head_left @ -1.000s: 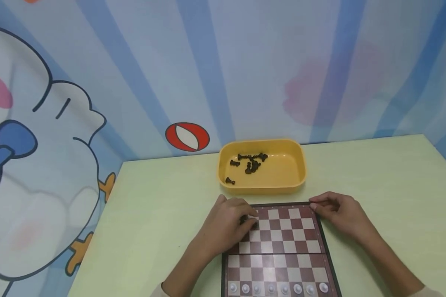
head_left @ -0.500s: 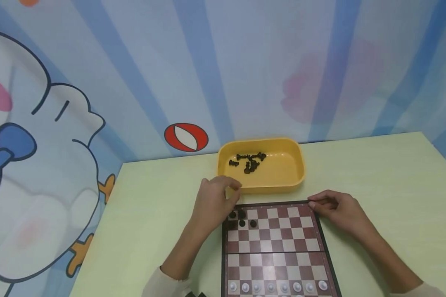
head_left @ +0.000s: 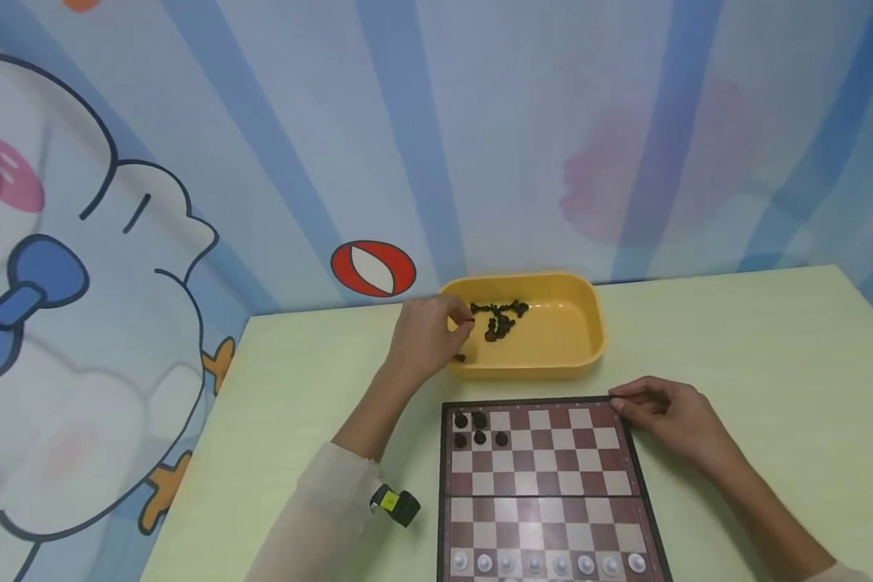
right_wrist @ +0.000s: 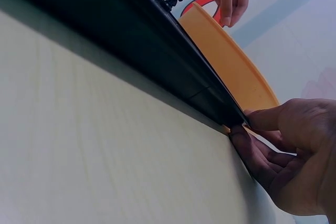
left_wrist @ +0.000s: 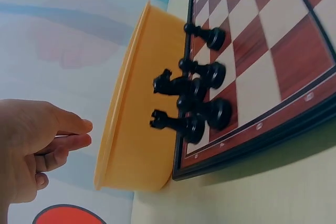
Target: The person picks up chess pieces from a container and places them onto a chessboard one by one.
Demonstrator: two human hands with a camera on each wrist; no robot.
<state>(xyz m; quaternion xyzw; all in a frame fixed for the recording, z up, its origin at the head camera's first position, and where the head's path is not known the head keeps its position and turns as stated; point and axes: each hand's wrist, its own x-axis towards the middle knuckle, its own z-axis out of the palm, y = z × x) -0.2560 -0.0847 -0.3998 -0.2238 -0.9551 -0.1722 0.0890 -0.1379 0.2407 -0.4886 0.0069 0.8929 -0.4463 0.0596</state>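
My left hand [head_left: 427, 335] is over the left end of the yellow tray [head_left: 531, 373], thumb and forefinger close together. In the left wrist view no piece shows between its fingers [left_wrist: 79, 124]. Loose black chess pieces [head_left: 500, 327] lie inside the tray. At the far right corner of the chessboard [head_left: 534, 485], my right hand [head_left: 672, 420] pinches the edge between thumb and fingers, as the right wrist view shows. A black rook [left_wrist: 184, 127], a black knight [left_wrist: 181, 85] and three black pawns [left_wrist: 212, 72] stand upright at the board's far left corner.
White chess pieces [head_left: 534, 563] stand in a row on the near side of the board. The tray sits just behind the board, close to the patterned wall [head_left: 509, 145]. A dark wrist camera [head_left: 400, 505] juts from the left sleeve, beside the board's left edge.
My left hand has left the black pieces at the board's far left corner and moved up and away over the tray. The right hand keeps its place at the board's corner.
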